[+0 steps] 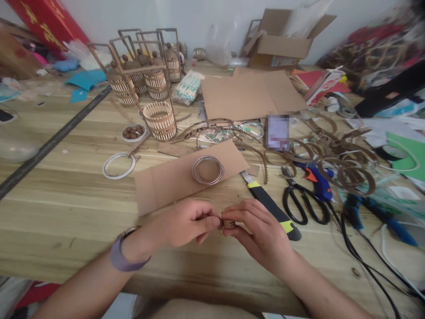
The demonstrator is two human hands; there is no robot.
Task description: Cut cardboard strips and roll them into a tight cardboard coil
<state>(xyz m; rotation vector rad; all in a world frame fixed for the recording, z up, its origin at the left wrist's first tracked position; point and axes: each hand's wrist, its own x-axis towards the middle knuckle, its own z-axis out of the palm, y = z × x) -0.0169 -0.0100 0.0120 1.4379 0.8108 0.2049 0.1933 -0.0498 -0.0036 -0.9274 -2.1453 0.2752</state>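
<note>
Near the table's front edge, my right hand (pixel 257 228) pinches a small brown cardboard piece (pixel 229 224) with dark marks on it. My left hand (pixel 194 221) meets it from the left, thumb and forefinger pressed together at the piece's left end; what exactly they grip is too small to tell. A purple band circles my left wrist. Just beyond my hands lies a cardboard strip (pixel 166 186) with thin metal rings (pixel 222 170) on top. A black and yellow utility knife (pixel 270 204) rests to the right, beside black scissors (pixel 303 199).
Small slatted baskets (pixel 161 122) with tall handles stand at the back left, near a bowl of brown balls (pixel 133 132) and a white ring (pixel 106 167). A blue glue gun (pixel 320 184), curled brown strips (pixel 358 177) and cables lie right. An open carton (pixel 282 48) stands behind.
</note>
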